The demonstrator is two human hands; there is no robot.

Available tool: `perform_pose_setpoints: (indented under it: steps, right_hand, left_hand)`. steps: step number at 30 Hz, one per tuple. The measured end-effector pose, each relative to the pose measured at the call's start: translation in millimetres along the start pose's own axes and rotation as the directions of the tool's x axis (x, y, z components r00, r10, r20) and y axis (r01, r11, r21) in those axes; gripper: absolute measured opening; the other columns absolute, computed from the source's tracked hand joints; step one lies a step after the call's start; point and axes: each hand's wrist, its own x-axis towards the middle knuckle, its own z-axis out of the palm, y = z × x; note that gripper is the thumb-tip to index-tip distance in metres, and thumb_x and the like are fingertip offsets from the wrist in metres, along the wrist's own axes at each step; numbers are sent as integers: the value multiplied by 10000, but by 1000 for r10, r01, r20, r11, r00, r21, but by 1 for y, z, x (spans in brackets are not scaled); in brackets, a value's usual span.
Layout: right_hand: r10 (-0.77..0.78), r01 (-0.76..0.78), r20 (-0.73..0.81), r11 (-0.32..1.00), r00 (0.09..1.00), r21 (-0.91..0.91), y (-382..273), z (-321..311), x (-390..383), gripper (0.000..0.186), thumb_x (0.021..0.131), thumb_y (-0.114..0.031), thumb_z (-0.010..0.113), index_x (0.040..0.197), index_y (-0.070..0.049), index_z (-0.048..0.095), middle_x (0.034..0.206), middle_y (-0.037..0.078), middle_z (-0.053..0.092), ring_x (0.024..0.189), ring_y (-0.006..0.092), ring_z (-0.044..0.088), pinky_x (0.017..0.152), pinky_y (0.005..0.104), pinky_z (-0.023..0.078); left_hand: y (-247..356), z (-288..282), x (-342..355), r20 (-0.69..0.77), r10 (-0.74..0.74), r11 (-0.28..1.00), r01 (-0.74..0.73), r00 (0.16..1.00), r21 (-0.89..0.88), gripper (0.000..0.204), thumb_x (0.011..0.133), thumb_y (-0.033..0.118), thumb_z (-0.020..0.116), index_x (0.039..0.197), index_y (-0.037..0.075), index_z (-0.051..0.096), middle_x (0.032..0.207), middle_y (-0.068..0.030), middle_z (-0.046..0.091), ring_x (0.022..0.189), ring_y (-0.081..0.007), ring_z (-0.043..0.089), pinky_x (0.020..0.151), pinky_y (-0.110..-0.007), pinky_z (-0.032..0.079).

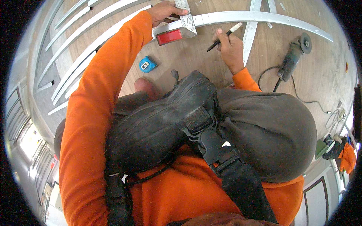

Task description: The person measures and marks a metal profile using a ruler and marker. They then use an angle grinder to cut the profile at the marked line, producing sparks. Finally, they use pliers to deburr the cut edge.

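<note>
A metal square (189, 23) with a red panel in its stock lies across a long pale metal bar (230, 16) on the floor. My left hand (166, 13) is closed on the square where it meets the bar, with the thumb along the blade. Below the bar, my right hand (230, 51) pinches a dark marker (213, 46) with a white end. The marker's dark tip points down and left, apart from the bar. A second metal strip (249, 39) crosses the long bar, just right of my right hand.
Near my foot sits a blue tape measure (147, 64). An angle grinder (289, 62) rests at the right, its cord (301, 99) trailing over the wood-look floor (169, 62). Several metal bars (71, 35) lie at the left. A black bag (151, 128) rests across my lap.
</note>
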Motion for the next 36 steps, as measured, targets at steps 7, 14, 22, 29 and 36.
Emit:
perform_pose_setpoints:
  steps: [7, 14, 22, 29, 36]
  right_hand:
    - [-182, 195, -82, 960, 980, 201, -23, -3, 9, 406, 986, -385, 655, 973, 8, 756, 760, 96, 724, 693, 142, 649, 651, 284, 509]
    - [-361, 364, -57, 928, 931, 76, -24, 1, 28, 243, 953, -268, 707, 1090, -77, 767, 933, 69, 763, 859, 145, 706, 777, 279, 548]
    - [-477, 477, 7, 879, 879, 30, -30, 3, 40, 208, 908, -192, 739, 1097, -113, 774, 1027, 77, 766, 930, 173, 720, 825, 284, 550]
    - [-424, 425, 40, 905, 905, -6, -35, 3, 39, 204, 907, -198, 746, 1099, -136, 777, 1015, 60, 763, 864, 145, 707, 772, 274, 547]
    - [-504, 508, 80, 860, 860, -42, -33, 5, 44, 211, 905, -206, 751, 1109, -151, 770, 995, 55, 755, 849, 172, 713, 763, 287, 556]
  left_hand:
    - [-6, 4, 5, -33, -13, 1000, 13, 999, 2, 457, 916, 262, 738, 1285, 13, 633, 1246, -132, 671, 1172, -304, 601, 1030, -447, 432]
    - [-14, 3, 8, -11, 19, 999, -19, 1000, -37, 456, 915, 268, 735, 1282, 17, 635, 1231, -129, 672, 1144, -290, 604, 1014, -443, 437]
    - [-13, 7, 8, -52, 13, 1000, -14, 999, -12, 431, 923, 266, 725, 1262, 11, 646, 1224, -132, 672, 1136, -281, 603, 1006, -430, 441]
    - [-13, 7, 10, -29, 27, 1000, -27, 999, -11, 387, 927, 252, 727, 1216, -1, 677, 1194, -145, 692, 1117, -290, 621, 990, -435, 455]
    - [-7, 12, 2, -70, 19, 1000, -20, 997, -13, 405, 928, 246, 728, 1241, -3, 666, 1232, -153, 686, 1161, -296, 618, 1027, -432, 452]
